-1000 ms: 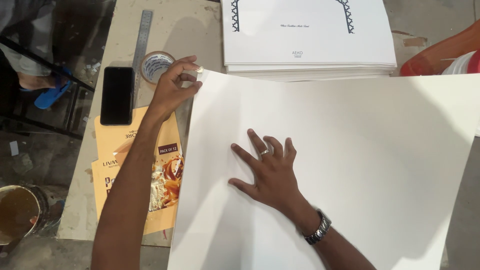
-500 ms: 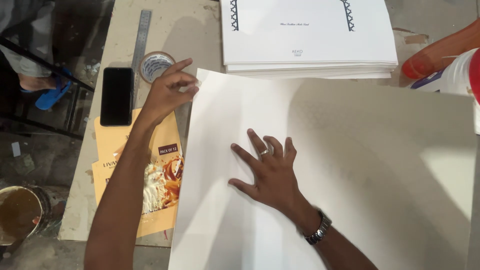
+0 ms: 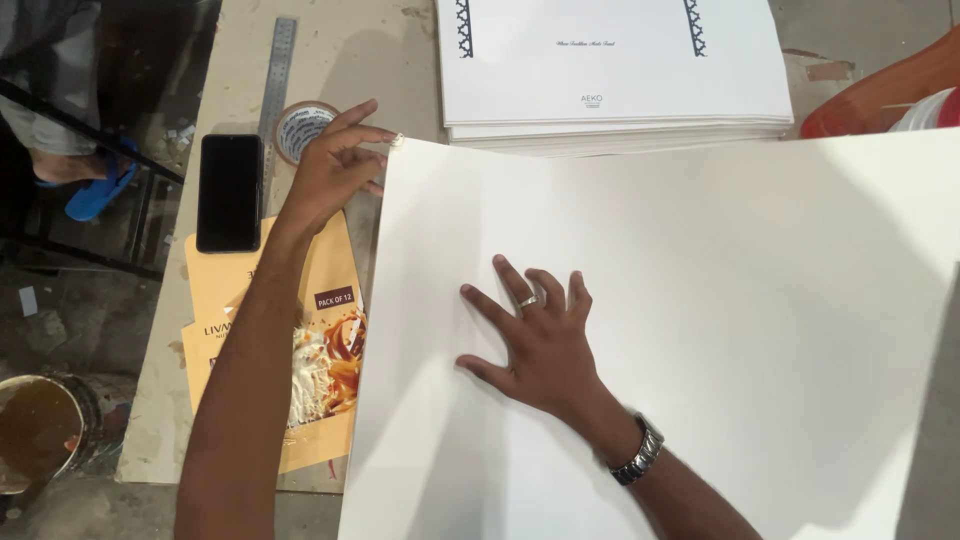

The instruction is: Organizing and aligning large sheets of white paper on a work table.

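A large white sheet lies spread over the wooden table. My left hand is at the sheet's far left corner, with thumb and fingertips pinching the edge. My right hand lies flat on the middle of the sheet, fingers spread, holding nothing. It wears a ring, and there is a metal watch on the wrist.
A stack of white printed sheets lies beyond the sheet. Left of it are a black phone, a tape roll, a steel ruler and orange packets. A tin and someone's blue sandal are on the floor. An orange-red object is far right.
My left hand shifted slightly at the sheet's corner and stays on it. The sheet's right side has settled flatter. My right hand has not moved.
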